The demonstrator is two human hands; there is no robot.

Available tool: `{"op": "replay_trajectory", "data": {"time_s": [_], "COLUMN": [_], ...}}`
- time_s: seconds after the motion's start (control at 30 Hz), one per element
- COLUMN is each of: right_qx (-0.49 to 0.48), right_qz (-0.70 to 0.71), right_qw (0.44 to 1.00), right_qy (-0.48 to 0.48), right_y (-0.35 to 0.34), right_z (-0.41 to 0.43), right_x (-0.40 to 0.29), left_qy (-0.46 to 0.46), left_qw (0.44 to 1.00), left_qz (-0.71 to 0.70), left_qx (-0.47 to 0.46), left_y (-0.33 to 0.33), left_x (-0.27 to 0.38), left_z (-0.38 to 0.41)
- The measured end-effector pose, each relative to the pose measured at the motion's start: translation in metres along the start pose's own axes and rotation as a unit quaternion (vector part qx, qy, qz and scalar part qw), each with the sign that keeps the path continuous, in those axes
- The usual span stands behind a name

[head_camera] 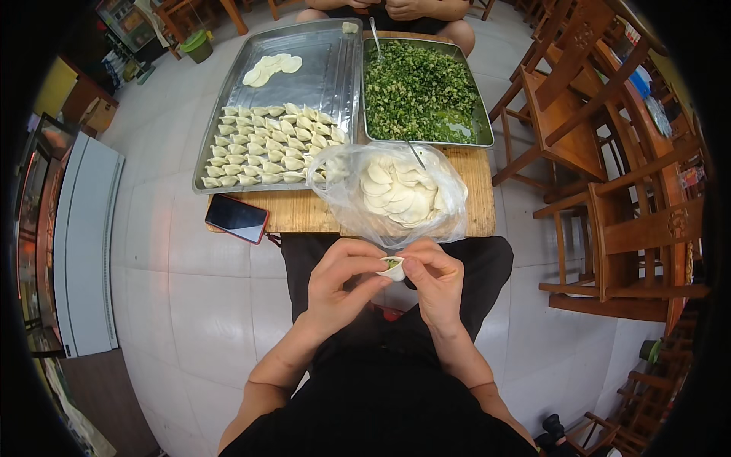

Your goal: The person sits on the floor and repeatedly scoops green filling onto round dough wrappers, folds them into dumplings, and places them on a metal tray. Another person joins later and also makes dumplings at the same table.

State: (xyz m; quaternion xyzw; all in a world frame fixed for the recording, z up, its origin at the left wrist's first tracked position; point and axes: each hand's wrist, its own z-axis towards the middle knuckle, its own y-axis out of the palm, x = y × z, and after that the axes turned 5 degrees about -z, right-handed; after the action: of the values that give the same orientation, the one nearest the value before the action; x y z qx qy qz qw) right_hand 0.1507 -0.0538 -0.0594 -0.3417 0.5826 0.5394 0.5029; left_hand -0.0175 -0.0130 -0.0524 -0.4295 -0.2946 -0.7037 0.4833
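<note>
Above my lap, my left hand [346, 279] and my right hand [435, 278] hold one partly folded dumpling [393, 273] between their fingertips. Green filling shows through its gap at the top. Just beyond my fingers, a clear plastic bag [342, 200] lies spread around a heap of round dough wrappers [400, 191]. Rows of folded dumplings [268, 145] fill the near half of a large metal tray [320, 85]. A few loose wrappers [271, 69] lie in its far half. To the right, a deep metal pan [485, 128] holds chopped green filling [420, 88].
A phone [237, 219] overhangs the near left edge of the wooden table [291, 214]. A spoon [374, 31] stands in the filling's far left corner, and a thin utensil [416, 155] rests by the wrappers. Another person's hands [394, 7] are opposite. Wooden chairs [562, 120] stand right.
</note>
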Motion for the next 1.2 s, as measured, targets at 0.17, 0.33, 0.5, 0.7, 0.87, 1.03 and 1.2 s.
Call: {"op": "replay_trajectory", "data": {"time_s": [0.17,0.33,0.5,0.7,0.87,1.03,1.2], "right_qx": [-0.008,-0.014,-0.018,-0.024,-0.024,-0.031,0.027], "right_qz": [-0.032,-0.091,-0.117,-0.150,-0.194,-0.219,0.014], "right_qw": [0.999,0.991,0.988,0.983,0.977,0.970,0.999], "right_qy": [-0.019,-0.093,-0.104,-0.107,-0.090,-0.104,0.010], "right_y": [0.000,-0.002,-0.001,-0.002,-0.007,-0.005,0.016], "right_z": [-0.001,0.002,0.003,0.002,0.003,0.004,0.001], "right_x": [-0.004,-0.005,-0.009,-0.009,-0.009,-0.011,-0.014], "left_qy": [0.059,-0.157,-0.157,-0.086,-0.108,-0.042,-0.147], "left_qw": [0.997,0.969,0.977,0.995,0.993,0.994,0.987], "left_qz": [0.033,-0.171,-0.141,-0.050,0.037,0.091,-0.044], "left_qx": [-0.026,0.081,0.031,0.013,-0.014,-0.035,0.041], "left_y": [-0.006,0.008,-0.001,-0.005,-0.008,-0.009,-0.002], "left_x": [-0.003,0.016,0.007,0.003,0.013,0.002,0.003], "left_z": [0.005,0.010,0.004,0.003,0.012,0.010,0.005]}}
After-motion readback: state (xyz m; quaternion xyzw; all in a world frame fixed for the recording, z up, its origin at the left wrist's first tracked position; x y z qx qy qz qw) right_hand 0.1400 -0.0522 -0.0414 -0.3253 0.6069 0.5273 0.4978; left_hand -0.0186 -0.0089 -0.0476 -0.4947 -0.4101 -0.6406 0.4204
